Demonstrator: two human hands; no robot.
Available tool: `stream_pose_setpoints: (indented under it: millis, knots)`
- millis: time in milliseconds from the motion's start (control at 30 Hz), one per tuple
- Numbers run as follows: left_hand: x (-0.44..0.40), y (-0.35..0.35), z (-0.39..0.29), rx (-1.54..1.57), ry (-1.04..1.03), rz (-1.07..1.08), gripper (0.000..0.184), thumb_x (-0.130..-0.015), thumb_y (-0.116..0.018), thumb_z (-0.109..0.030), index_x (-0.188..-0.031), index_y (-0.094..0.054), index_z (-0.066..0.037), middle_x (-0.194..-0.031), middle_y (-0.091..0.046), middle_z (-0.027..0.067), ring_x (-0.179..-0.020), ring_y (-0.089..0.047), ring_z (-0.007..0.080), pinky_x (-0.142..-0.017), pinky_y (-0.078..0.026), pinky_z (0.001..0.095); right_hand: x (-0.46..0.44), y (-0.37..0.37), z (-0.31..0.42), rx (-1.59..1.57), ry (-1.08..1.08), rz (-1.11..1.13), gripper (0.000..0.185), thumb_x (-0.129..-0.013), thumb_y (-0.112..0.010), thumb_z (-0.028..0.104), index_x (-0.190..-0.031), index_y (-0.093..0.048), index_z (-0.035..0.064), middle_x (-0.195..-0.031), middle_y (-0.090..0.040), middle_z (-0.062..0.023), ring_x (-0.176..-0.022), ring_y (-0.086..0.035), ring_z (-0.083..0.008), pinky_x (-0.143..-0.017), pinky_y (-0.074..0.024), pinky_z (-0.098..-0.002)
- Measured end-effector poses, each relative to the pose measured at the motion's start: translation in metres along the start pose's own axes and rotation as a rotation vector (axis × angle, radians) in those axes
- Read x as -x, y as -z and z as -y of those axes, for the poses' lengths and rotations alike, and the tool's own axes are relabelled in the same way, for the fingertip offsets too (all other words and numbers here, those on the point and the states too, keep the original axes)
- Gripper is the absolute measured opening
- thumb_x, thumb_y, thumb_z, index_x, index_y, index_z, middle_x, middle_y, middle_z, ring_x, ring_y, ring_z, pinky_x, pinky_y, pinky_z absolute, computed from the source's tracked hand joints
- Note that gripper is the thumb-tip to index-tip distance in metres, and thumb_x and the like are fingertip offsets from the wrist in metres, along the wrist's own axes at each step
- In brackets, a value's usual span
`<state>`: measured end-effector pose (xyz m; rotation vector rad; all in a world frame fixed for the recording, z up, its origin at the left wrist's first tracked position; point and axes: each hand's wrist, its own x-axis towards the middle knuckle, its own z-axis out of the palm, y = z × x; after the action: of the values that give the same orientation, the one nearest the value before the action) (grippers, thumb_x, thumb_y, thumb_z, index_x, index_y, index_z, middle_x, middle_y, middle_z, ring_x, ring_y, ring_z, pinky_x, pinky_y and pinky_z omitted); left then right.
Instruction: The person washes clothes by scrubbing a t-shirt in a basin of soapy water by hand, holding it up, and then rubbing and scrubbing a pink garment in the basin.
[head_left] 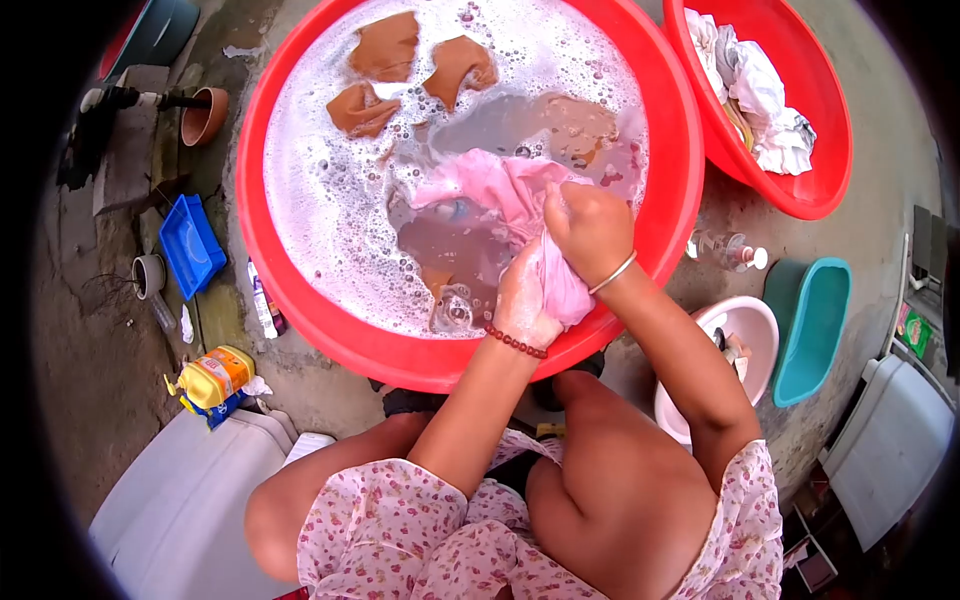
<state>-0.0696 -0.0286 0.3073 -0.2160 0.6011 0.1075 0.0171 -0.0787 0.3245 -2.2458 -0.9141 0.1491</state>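
A large red basin (668, 190) in front of me holds greyish water topped with white suds. Over its near right side, both my hands grip a wet pink cloth (485, 190). My left hand (525, 295), suds on its skin, is closed around the lower part of the cloth. Just above and to the right, my right hand (592, 232) makes a fist on the same cloth. The cloth's far end trails onto the water. Brown fabric (385, 47) pokes up through the foam at the far left of the basin. Whatever lies deeper is hidden by the suds.
At the upper right, a second red basin (835, 150) holds white clothes (760, 95). A clear pump bottle (725, 248), a pale pink basin (765, 335) and a teal tub (812, 330) stand to the right. On the left are a blue tray (192, 245) and a yellow jug (218, 375).
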Motion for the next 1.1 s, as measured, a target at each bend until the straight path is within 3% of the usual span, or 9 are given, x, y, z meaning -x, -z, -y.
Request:
stream_pose_setpoints:
  millis: [100, 167, 267, 400, 533, 633, 833, 1033, 1100]
  knots:
    - [-0.01, 0.045, -0.024, -0.255, -0.185, -0.076, 0.03, -0.095, -0.044, -0.033, -0.098, -0.057, -0.006, -0.096, -0.062, 0.0096, -0.09, -0.061, 0.0214, -0.08, -0.051, 0.0369, 0.021, 0.005, 0.036, -0.113, 0.087, 0.039, 0.027, -0.081, -0.059, 0.019, -0.059, -0.054, 0.004, -0.057, -0.052, -0.0172, -0.052, -0.054, -0.0342, -0.047, -0.0415, -0.0415]
    - [-0.04, 0.091, -0.06, 0.009, 0.235, 0.67, 0.03, -0.094, -0.046, -0.037, -0.093, -0.058, -0.01, -0.09, -0.062, 0.0091, -0.086, -0.061, 0.0215, -0.075, -0.052, 0.0385, 0.032, 0.004, 0.05, -0.197, 0.14, 0.091, 0.027, -0.081, -0.06, 0.019, -0.059, -0.054, 0.0041, -0.057, -0.052, -0.0171, -0.053, -0.054, -0.034, -0.047, -0.0415, -0.0415]
    - [-0.005, 0.015, -0.016, -0.235, -0.039, -0.19, 0.039, -0.095, -0.041, -0.04, -0.11, -0.056, -0.008, -0.106, -0.061, 0.0104, -0.097, -0.06, 0.0233, -0.084, -0.05, 0.0397, 0.015, -0.008, 0.016, 0.074, -0.018, 0.101, 0.03, -0.082, -0.059, 0.025, -0.062, -0.057, 0.0032, -0.057, -0.054, -0.0165, -0.054, -0.055, -0.0352, -0.05, -0.0429, -0.0436]
    - [0.007, -0.014, -0.01, -0.672, -0.028, -0.064, 0.038, -0.093, -0.051, -0.027, -0.12, -0.051, 0.0, -0.116, -0.057, 0.0091, -0.108, -0.054, 0.0156, -0.091, -0.045, 0.0312, -0.024, -0.005, -0.065, -0.332, -0.495, 0.39, 0.059, -0.088, -0.046, 0.053, -0.067, -0.061, -0.0003, -0.058, -0.057, -0.0106, -0.052, -0.053, -0.02, -0.054, -0.0421, -0.0384]
    - [0.005, -0.003, -0.039, -1.08, 0.014, -0.047, 0.031, -0.091, -0.055, -0.018, -0.115, -0.053, 0.002, -0.109, -0.058, 0.0063, -0.101, -0.053, 0.0099, -0.086, -0.043, 0.0273, -0.031, 0.026, -0.07, -0.906, -0.718, 0.392, 0.048, -0.089, -0.053, 0.047, -0.066, -0.06, 0.005, -0.062, -0.052, 0.0036, -0.055, -0.042, -0.0085, -0.05, -0.0337, -0.0248]
    - [0.003, -0.011, -0.038, -1.014, -0.541, 0.016, 0.018, -0.091, -0.056, -0.019, -0.093, -0.06, -0.002, -0.077, -0.05, -0.0042, -0.068, -0.041, 0.002, -0.059, -0.034, 0.0191, -0.022, 0.04, -0.069, -0.791, -0.574, 0.841, 0.019, -0.085, -0.064, 0.024, -0.081, -0.062, 0.0054, -0.074, -0.057, 0.0049, -0.067, -0.05, -0.0025, -0.058, -0.0377, -0.0173]
    - [-0.008, -0.008, -0.035, -0.618, -0.637, -0.173, 0.025, -0.096, -0.046, -0.029, -0.094, -0.054, -0.006, -0.077, -0.049, -0.0038, -0.069, -0.046, 0.0033, -0.06, -0.038, 0.0194, 0.01, 0.002, -0.03, -1.293, -0.399, 0.257, 0.009, -0.086, -0.055, 0.0, -0.09, -0.049, 0.0053, -0.078, -0.054, 0.0003, -0.07, -0.052, -0.0069, -0.058, -0.0416, -0.0216]
    - [-0.008, -0.009, -0.028, -0.495, -0.572, -0.215, 0.033, -0.095, -0.046, -0.035, -0.07, -0.042, -0.015, -0.055, -0.039, -0.0054, -0.046, -0.039, 0.0059, -0.041, -0.034, 0.0212, 0.019, 0.018, 0.044, -0.193, -0.04, 0.038, 0.015, -0.083, -0.062, 0.009, -0.091, -0.053, 0.0013, -0.071, -0.052, -0.01, -0.065, -0.054, -0.015, -0.056, -0.0413, -0.0226]
    - [-0.007, -0.001, -0.035, -0.465, -0.556, -0.19, 0.026, -0.095, -0.047, -0.033, -0.079, -0.048, -0.012, -0.066, -0.047, -0.0021, -0.058, -0.047, 0.0079, -0.052, -0.041, 0.023, 0.023, 0.009, 0.013, -0.352, -0.102, 0.135, 0.014, -0.082, -0.063, 0.01, -0.089, -0.055, 0.0004, -0.072, -0.054, -0.0077, -0.065, -0.054, -0.0133, -0.057, -0.0417, -0.023]
